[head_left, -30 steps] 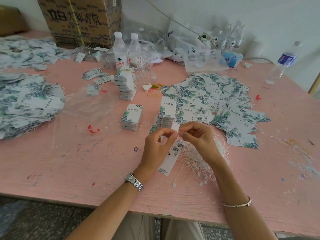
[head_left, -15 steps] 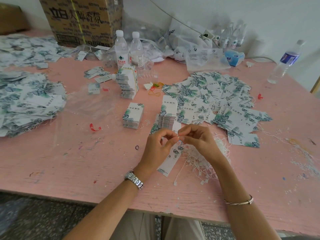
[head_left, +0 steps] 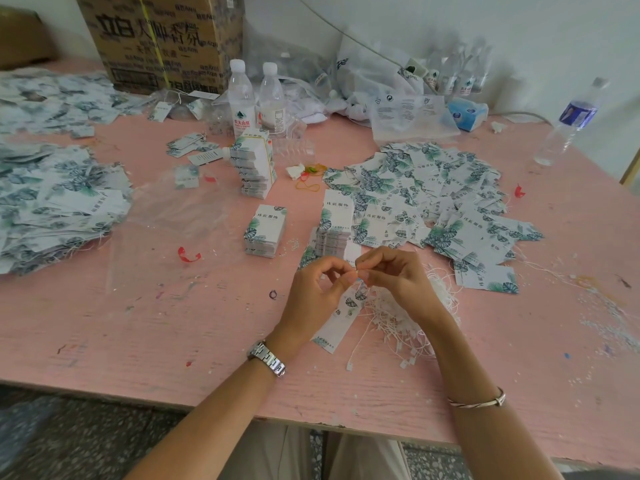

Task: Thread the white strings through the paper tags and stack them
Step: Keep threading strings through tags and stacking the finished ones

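Table (head_left: 138, 323): pink, scuffed; nearest edge at bottom.
L hand (head_left: 318, 289): watch (head_left: 266, 358) on wrist; thumb + forefinger pinch top of held tag (head_left: 337, 323).
R hand (head_left: 394, 275): bangle (head_left: 478, 401) on wrist; fingertips pinch end of white string (head_left: 356, 270), touching L fingertips at the tag top.
Held tag: leaf print, hangs tilted from the pinch; can't tell if lower end touches table.
String heap (head_left: 408, 320): white tangle just R of held tag, partly under R wrist.
Near stack (head_left: 334, 223): neat, just beyond held tag.
Second stack (head_left: 265, 232): beyond-L of held tag, apart from near stack.
Loose tags (head_left: 433, 195): wide spread beyond-R of held tag.
Big pile (head_left: 59, 202): far L of held tag.
Tall stack (head_left: 254, 168): leaning, further beyond held tag.
Bottles (head_left: 241, 98): two, behind tall stack.
Carton (head_left: 162, 39): farthest, beyond-L of held tag.
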Action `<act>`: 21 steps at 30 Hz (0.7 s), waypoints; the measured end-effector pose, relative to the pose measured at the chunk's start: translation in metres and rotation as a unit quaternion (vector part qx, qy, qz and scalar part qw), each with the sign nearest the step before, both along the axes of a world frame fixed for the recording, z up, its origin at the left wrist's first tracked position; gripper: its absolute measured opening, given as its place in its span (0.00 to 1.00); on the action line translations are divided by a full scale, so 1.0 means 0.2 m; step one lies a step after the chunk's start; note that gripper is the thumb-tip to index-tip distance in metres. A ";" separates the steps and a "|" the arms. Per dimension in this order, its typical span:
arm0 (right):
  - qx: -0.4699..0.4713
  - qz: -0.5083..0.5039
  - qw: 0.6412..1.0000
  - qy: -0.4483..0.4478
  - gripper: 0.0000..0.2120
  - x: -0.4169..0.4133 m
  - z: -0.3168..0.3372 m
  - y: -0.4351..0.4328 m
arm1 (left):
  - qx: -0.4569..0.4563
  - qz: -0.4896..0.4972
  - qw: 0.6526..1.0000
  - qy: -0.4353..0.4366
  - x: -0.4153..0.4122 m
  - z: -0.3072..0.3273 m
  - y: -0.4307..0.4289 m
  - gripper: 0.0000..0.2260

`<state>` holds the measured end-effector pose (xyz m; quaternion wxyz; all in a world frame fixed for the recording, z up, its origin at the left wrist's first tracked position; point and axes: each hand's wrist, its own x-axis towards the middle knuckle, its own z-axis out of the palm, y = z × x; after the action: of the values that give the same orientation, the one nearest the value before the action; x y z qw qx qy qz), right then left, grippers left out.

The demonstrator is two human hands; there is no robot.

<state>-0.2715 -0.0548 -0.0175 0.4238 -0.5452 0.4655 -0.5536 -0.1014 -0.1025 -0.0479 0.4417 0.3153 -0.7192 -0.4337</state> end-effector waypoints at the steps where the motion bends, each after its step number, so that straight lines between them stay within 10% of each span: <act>1: 0.002 -0.005 1.000 -0.009 0.07 0.00 0.00 0.00 | 0.007 0.003 1.000 0.008 0.00 0.00 0.00 0.01; 8: 0.034 0.001 0.994 -0.109 0.04 -0.02 0.00 -0.01 | 0.030 0.021 0.999 0.040 0.00 0.03 0.01 0.15; 21: 0.057 -0.021 0.959 -0.276 0.06 -0.06 0.01 -0.03 | 0.111 -0.042 0.988 -0.103 0.04 0.00 -0.02 0.12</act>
<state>-0.2828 -0.0606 -0.0156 0.5548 -0.3362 0.3721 -0.6639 -0.0938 -0.1063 -0.0489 0.3090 0.3750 -0.7210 -0.4940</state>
